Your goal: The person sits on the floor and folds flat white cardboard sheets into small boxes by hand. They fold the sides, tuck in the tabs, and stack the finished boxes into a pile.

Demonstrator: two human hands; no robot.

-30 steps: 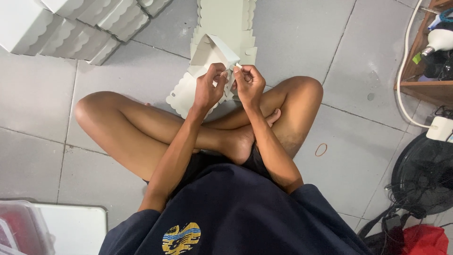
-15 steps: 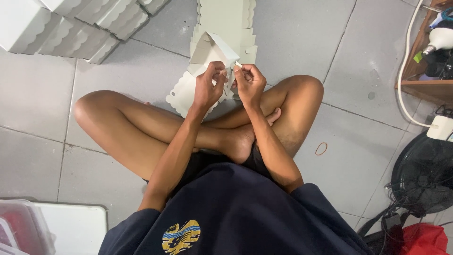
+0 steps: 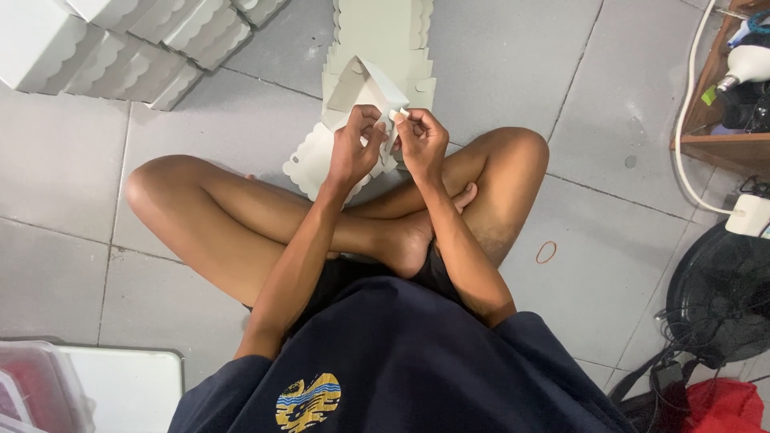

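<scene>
Cardboard box piece (image 3: 370,87): a pale, flat-cut card shape, partly folded up, in the upper middle of the frame. It is lifted off the floor, just above the crossed legs.
Left hand (image 3: 353,152): its grip is pinched on the near edge of the cardboard box piece, fingers curled around the fold.
Right hand (image 3: 421,143): its grip is pinched on a small white flap of the same piece, thumb and fingertips pressed together. The two hands are just beside each other, almost touching.
Flat card stack (image 3: 383,28): more pale card shapes with wavy edges lie on the floor, at the top middle of the frame, behind the hands. One wavy piece (image 3: 309,164) pokes out under the left hand.
Folded boxes (image 3: 120,40): a pile of white boxes with wavy lids sits in the upper left of the frame.
Floor (image 3: 609,144): grey tiles. The person sits on it with bare legs crossed, in a dark shirt.
Rubber band (image 3: 546,252): a small orange loop on the floor, to the right of the knee.
Fan (image 3: 722,297): a black fan at the right edge, low down.
Wooden shelf (image 3: 718,144): at the upper right, with a white cord (image 3: 682,120) hanging by it.
Plastic bin (image 3: 48,385): clear, in the lower left corner.
</scene>
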